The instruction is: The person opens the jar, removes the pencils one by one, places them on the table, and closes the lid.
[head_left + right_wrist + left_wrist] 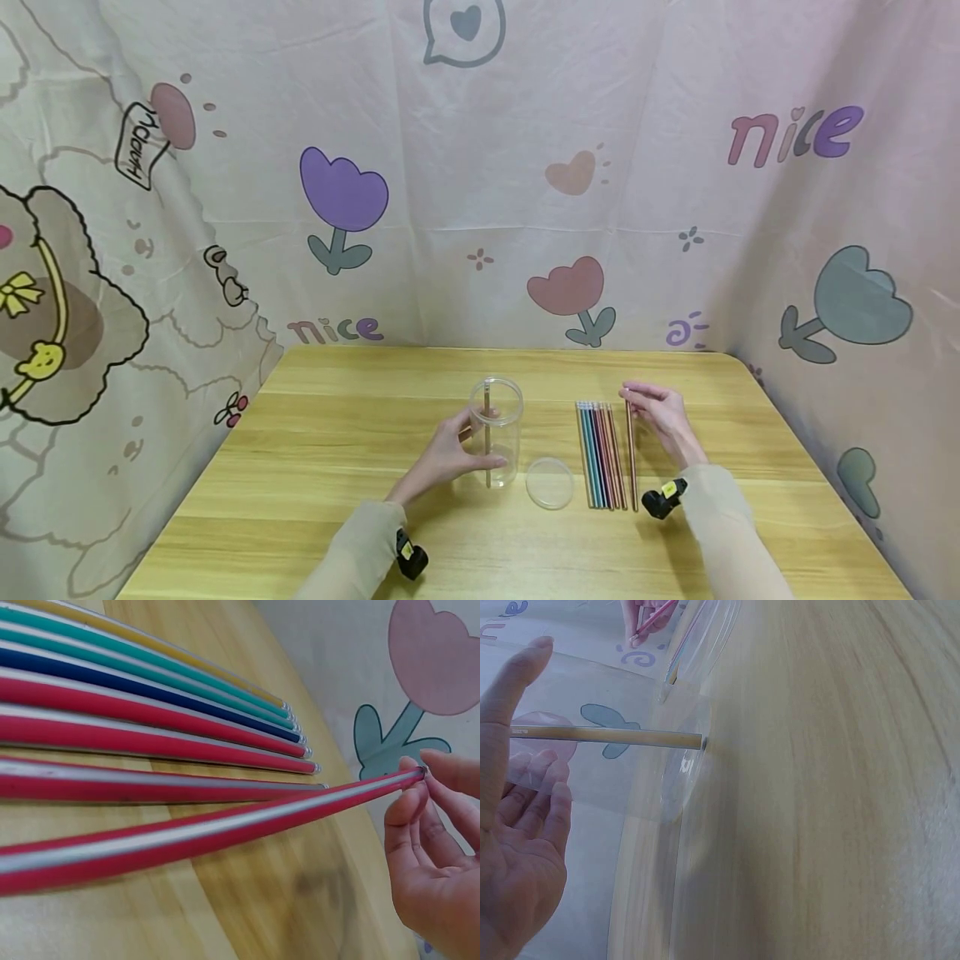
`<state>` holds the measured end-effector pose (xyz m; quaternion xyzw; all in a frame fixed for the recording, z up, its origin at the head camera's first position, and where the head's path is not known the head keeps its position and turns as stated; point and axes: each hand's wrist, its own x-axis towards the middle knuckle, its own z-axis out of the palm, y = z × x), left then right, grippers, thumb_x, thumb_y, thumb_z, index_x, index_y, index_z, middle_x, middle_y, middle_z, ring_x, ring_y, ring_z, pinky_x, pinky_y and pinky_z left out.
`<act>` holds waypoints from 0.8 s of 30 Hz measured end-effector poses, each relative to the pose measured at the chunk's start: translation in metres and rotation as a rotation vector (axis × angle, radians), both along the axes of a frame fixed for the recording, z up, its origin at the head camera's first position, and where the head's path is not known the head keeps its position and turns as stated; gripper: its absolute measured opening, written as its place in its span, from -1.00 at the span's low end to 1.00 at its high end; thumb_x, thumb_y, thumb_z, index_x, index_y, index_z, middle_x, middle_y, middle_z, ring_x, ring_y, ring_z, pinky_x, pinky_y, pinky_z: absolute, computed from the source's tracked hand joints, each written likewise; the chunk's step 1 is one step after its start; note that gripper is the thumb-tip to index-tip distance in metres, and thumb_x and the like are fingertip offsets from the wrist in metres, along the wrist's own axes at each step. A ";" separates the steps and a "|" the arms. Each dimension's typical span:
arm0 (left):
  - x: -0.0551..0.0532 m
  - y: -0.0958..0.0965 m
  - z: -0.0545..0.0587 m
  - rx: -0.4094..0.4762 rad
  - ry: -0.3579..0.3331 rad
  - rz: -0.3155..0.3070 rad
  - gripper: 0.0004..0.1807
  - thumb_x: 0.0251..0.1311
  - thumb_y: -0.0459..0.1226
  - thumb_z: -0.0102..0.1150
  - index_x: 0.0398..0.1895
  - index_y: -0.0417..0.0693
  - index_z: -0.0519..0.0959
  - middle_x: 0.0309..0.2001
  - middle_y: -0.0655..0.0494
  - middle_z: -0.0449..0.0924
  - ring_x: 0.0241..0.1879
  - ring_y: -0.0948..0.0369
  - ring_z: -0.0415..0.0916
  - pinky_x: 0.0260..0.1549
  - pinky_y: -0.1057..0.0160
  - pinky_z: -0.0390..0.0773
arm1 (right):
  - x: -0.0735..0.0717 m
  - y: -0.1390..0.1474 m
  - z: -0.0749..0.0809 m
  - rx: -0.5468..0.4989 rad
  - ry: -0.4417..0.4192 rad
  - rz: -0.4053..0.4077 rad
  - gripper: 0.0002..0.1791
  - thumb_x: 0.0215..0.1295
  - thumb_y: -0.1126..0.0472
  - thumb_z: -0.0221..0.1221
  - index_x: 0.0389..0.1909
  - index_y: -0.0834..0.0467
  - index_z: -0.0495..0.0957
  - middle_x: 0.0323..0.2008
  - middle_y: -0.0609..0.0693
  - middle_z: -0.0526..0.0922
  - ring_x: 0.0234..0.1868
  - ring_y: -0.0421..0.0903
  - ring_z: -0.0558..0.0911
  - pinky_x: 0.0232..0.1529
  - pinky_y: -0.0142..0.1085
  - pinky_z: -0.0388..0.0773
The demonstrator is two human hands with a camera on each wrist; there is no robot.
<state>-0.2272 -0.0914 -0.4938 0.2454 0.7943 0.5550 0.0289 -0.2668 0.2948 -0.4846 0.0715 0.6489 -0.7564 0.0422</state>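
Observation:
A clear plastic jar [509,446] stands upright and uncovered on the table, one gold pencil [630,736] inside it. My left hand [447,452] grips the jar from its left side, thumb in front and fingers behind. Off to the right, my right hand [662,417] pinches the far end of a red metallic pencil [225,826] between thumb and fingertips. This pencil slants beside a row of pencils [600,457] in yellow, teal, dark blue and red, lying side by side. In the right wrist view its pinched end is raised above the row.
A round clear lid [550,483] lies flat between the jar and the pencil row. The wooden table [315,442] reaches back to a printed cloth [465,150] that hangs behind and along both sides. Each wrist carries a small black camera [411,557].

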 end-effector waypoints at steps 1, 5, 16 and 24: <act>0.000 0.000 0.001 0.002 -0.002 -0.002 -0.21 -0.06 -0.20 0.59 0.29 -0.13 0.46 0.31 -0.11 0.54 0.36 -0.16 0.41 0.39 -0.22 0.42 | 0.000 0.000 -0.001 0.003 0.000 0.013 -0.80 0.34 0.34 0.26 -0.08 0.06 0.71 -0.27 -0.14 0.79 -0.40 -0.29 0.62 -0.26 -0.50 0.68; 0.000 0.000 0.001 0.007 -0.010 -0.007 -0.18 -0.07 -0.19 0.60 0.30 -0.18 0.44 0.32 -0.13 0.53 0.38 -0.17 0.40 0.40 -0.22 0.39 | 0.000 0.000 -0.003 0.034 0.007 0.042 -0.57 0.35 0.36 0.24 0.22 0.33 0.50 -0.23 -0.13 0.77 -0.35 -0.28 0.64 -0.20 -0.48 0.69; 0.000 0.000 -0.001 0.011 -0.022 -0.003 -0.23 -0.07 -0.20 0.60 0.28 -0.06 0.48 0.31 -0.05 0.55 0.39 -0.14 0.39 0.41 -0.21 0.38 | -0.003 -0.007 -0.013 0.194 -0.009 0.011 -0.46 0.35 0.39 0.20 0.31 0.43 0.36 -0.21 -0.13 0.78 -0.39 -0.31 0.61 -0.29 -0.50 0.68; 0.000 0.000 -0.001 0.009 -0.024 0.004 -0.24 -0.08 -0.21 0.60 0.26 -0.01 0.49 0.29 -0.02 0.56 0.37 -0.12 0.41 0.40 -0.19 0.41 | -0.006 -0.012 -0.018 0.228 -0.009 0.006 -0.42 0.35 0.42 0.18 0.35 0.47 0.28 -0.21 -0.07 0.78 -0.42 -0.30 0.60 -0.36 -0.51 0.65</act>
